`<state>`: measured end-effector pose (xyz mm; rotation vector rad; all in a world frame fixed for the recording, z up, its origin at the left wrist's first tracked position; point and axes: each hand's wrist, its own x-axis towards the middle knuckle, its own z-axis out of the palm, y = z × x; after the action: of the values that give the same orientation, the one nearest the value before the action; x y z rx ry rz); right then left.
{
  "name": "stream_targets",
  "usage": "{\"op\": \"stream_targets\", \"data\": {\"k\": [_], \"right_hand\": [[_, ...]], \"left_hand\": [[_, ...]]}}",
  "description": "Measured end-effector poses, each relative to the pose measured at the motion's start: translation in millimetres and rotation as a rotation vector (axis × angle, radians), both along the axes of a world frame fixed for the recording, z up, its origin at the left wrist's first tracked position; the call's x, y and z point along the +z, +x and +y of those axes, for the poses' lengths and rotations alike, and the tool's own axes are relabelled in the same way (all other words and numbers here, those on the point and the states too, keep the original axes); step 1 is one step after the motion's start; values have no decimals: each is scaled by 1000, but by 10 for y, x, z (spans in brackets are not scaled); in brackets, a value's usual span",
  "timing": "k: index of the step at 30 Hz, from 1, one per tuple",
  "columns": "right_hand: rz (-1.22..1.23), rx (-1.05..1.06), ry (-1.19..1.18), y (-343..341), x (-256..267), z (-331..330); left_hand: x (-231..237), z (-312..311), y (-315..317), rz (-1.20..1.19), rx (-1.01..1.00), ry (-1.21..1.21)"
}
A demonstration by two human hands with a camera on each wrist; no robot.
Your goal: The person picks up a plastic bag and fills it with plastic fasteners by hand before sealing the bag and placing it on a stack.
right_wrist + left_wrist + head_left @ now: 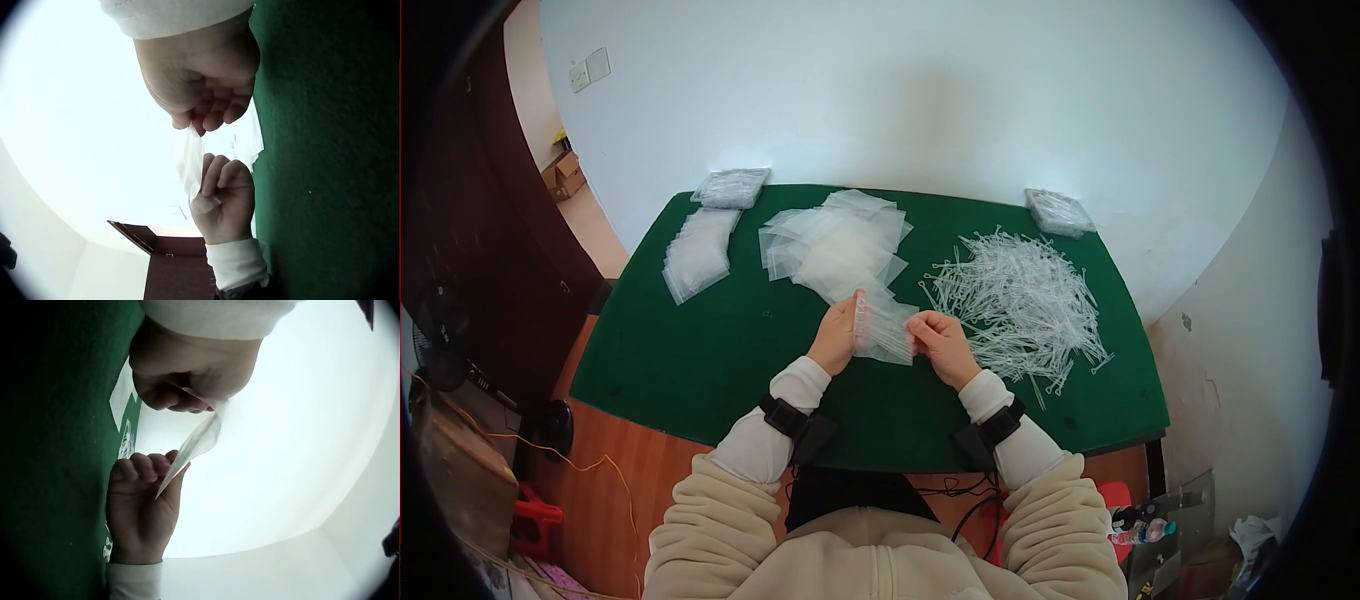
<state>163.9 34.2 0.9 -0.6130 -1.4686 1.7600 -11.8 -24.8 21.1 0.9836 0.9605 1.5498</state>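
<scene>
A clear plastic zip bag (884, 335) with several thin transparent looped sticks inside is held above the near middle of the table. My left hand (833, 336) grips its left end, fingers curled at the edge. At the opposite edge, my right hand (943, 347) pinches the bag between thumb and fingertips. The left wrist view has the bag (199, 439) stretched on a slant between both hands. A heap of loose clear looped sticks (1025, 305) lies right of my right hand. Flat bags (840, 240) are piled just beyond the hands.
A fanned stack of bags (698, 255) lies at the left of the green table (700, 365). Behind it sits a filled packet (731, 188), and another packet (1060, 212) sits at the back right. The white wall (920, 110) stands right behind the table.
</scene>
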Motion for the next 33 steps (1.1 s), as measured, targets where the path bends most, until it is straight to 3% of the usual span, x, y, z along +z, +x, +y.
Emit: {"op": "stream_targets", "data": {"k": [4,12,16,20,24,27,28,31,33], "right_hand": [[12,-37,7,-2,-17,7],[43,-175,-24,-8,-86,39],[56,-241,-90,-47,-64,9],[-40,-272,8,-51,-21,-18],[-23,-362,-16,-49,2,0],[3,-393,-99,-24,1,31],[4,-394,-100,-19,-2,29],[-14,-346,-92,-11,-10,23],[-23,-361,-38,-32,-43,32]], "left_hand": [[-21,-2,-13,1,-39,-19],[-19,-16,8,296,-23,-85],[-132,34,23,359,-24,14],[-122,38,32,413,-11,35],[-24,-30,106,339,129,135],[194,-136,133,838,291,398],[219,-140,131,838,290,398],[276,-125,109,1325,295,765],[264,-84,78,1301,310,806]]}}
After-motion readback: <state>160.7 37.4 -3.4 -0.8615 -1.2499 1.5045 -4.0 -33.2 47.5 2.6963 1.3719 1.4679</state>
